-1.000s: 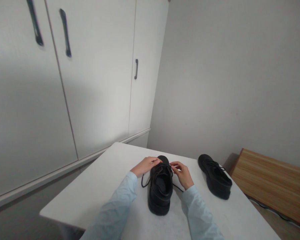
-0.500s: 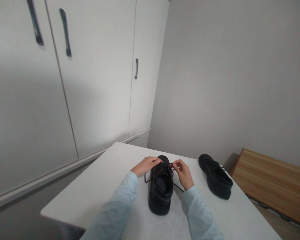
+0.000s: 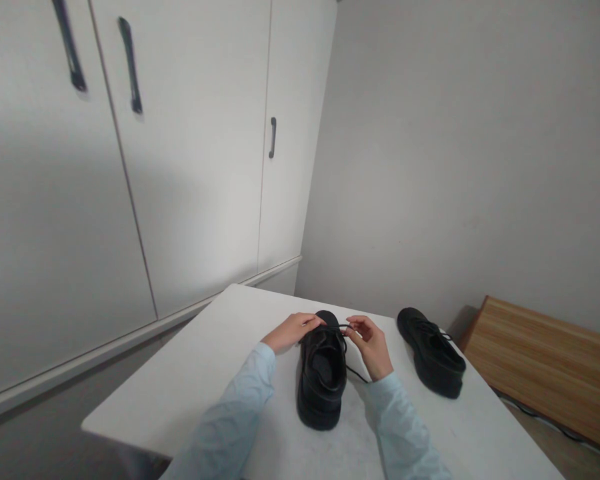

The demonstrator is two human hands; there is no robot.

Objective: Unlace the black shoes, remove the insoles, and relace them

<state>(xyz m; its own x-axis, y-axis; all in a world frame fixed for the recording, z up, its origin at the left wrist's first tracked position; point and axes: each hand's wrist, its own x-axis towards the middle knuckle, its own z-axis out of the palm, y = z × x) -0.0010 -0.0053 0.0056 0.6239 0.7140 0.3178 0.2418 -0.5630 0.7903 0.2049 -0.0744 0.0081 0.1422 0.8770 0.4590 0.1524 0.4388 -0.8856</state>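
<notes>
Left hand: I have it at the front of the near shoe [image 3: 320, 408], the hand [image 3: 293, 331] flattish, fingertips and thumb at the lacing; whether they pinch anything, I cannot tell.
Right hand: at the other side, the hand [image 3: 373, 343] is partly curled, thumb and forefinger closed on a black lace [image 3: 345, 326] drawn sideways from the lacing.
Near shoe: black, upright on the white table [image 3: 180, 377], between my pale blue sleeves [image 3: 253, 380], heel toward me.
Second shoe: its black, laced match [image 3: 433, 357] stands apart by the table's right edge.
Backdrop: white cabinet doors [image 3: 200, 173], left; a wood-grain panel [image 3: 550, 363], right.
</notes>
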